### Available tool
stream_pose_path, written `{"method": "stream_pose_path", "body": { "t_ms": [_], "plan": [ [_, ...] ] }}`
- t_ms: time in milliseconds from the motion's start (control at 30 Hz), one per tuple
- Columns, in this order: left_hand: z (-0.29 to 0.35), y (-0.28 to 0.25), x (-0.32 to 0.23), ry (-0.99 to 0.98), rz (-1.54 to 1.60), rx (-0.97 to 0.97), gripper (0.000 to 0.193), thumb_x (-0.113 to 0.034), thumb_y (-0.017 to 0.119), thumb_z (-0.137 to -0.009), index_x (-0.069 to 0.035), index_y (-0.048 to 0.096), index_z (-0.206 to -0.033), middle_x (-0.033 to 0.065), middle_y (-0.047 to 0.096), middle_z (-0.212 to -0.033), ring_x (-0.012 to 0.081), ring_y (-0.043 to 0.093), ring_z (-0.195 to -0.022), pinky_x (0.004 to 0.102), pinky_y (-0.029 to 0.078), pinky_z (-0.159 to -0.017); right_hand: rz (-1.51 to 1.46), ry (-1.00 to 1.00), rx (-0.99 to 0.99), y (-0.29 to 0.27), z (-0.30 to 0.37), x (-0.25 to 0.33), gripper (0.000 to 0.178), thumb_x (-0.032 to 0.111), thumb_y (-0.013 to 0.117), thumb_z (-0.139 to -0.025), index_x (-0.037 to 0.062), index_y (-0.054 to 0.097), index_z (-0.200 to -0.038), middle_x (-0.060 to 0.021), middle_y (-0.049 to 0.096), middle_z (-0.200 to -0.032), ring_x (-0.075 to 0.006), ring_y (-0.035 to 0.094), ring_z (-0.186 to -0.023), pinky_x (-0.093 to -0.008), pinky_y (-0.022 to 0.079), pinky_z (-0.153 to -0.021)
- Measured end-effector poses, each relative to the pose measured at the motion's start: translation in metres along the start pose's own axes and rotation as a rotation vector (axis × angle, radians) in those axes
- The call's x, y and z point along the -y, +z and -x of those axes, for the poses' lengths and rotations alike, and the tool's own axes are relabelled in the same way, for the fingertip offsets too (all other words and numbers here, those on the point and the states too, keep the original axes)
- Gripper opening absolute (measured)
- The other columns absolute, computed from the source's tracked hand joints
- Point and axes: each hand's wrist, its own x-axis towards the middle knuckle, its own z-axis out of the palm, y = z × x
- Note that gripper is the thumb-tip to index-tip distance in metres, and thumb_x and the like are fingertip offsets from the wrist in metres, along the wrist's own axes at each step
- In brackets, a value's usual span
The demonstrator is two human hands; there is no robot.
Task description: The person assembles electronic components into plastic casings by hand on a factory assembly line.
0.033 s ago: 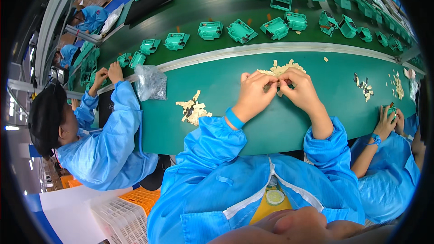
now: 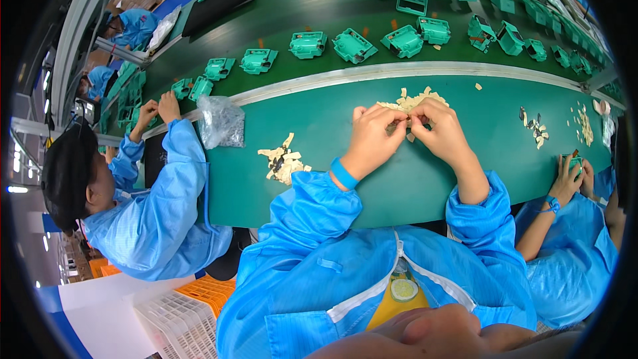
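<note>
The bit (image 2: 408, 118) being worked is tiny and mostly hidden by fingers; only a dark speck shows, so no clue what it is exactly. It sits right at the tips of both grips, above the desk (image 2: 412, 186) and just on the near side of the pale pile (image 2: 424, 98). Left grip (image 2: 379, 134) has thumb and finger pinched together on it, and the right grip (image 2: 442, 129) looks pinched on it from the other side, tips basically touching.

What could go wrong, imo: with so little to hold, one tip slipping could ping the bit into the pale pile, and good luck spotting it there. Pull too hard or unevenly and it might tear or bend. There's also a loose pale piece (image 2: 410, 137) just under the fingers, easy to brush with a knuckle.

Further out, a mixed pale-and-black pile (image 2: 286, 163) lies to the left, near the left sleeve, with a clear bag (image 2: 223, 123) past it. Another mixed pile (image 2: 533, 127) is off to the right. Beyond the rail (image 2: 399, 72), green cases (image 2: 308, 44) line the belt. Co-workers sit on both sides, the right one (image 2: 571, 246) holding a small green part.
</note>
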Motion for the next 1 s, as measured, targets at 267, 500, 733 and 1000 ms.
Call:
{"method": "stream_pose_path", "body": {
  "t_ms": [267, 500, 733, 1000],
  "plan": [
    [-0.002, 0.004, 0.001, 0.049, -0.093, -0.099, 0.008, -0.012, 0.071, -0.086, -0.010, 0.072, -0.094, 0.0003, 0.072, -0.088, 0.0194, 0.062, -0.084, 0.0358, 0.037, -0.080, 0.135, 0.177, -0.167, -0.012, 0.000, -0.014, 0.007, 0.005, 0.066, -0.084, -0.0018, 0.066, -0.086, -0.0104, 0.063, -0.078, -0.0210, 0.062, -0.067, -0.0323, 0.052, -0.063],
    [-0.008, 0.006, -0.011, 0.245, -0.286, -0.134, 0.016, -0.006, 0.073, -0.084, -0.010, 0.067, -0.099, 0.0013, 0.069, -0.092, 0.0215, 0.062, -0.089, 0.0401, 0.038, -0.083, -0.010, 0.235, -0.149, -0.013, -0.001, -0.013, 0.014, 0.011, 0.070, -0.087, -0.0025, 0.070, -0.091, -0.0101, 0.063, -0.072, -0.0191, 0.062, -0.065, -0.0324, 0.052, -0.063],
    [-0.007, 0.010, -0.016, 0.309, -0.331, -0.094, 0.018, -0.006, 0.073, -0.083, -0.010, 0.066, -0.099, 0.0014, 0.067, -0.092, 0.0217, 0.062, -0.092, 0.0436, 0.039, -0.090, -0.520, 0.595, 0.010, -0.025, -0.001, -0.006, 0.029, 0.024, 0.068, -0.094, -0.0026, 0.067, -0.083, -0.0037, 0.060, -0.068, -0.0103, 0.055, -0.058, -0.0254, 0.045, -0.052],
    [-0.009, 0.014, -0.024, 0.346, -0.304, -0.063, 0.023, -0.006, 0.074, -0.082, -0.010, 0.066, -0.103, 0.0017, 0.067, -0.099, 0.0223, 0.061, -0.096, 0.0460, 0.038, -0.095, -0.715, 0.696, 0.192, -0.037, 0.001, -0.022, 0.020, 0.022, 0.066, -0.092, 0.0040, 0.068, -0.083, 0.0011, 0.057, -0.064, -0.0045, 0.049, -0.052, -0.0204, 0.033, -0.045]
  ]
}}
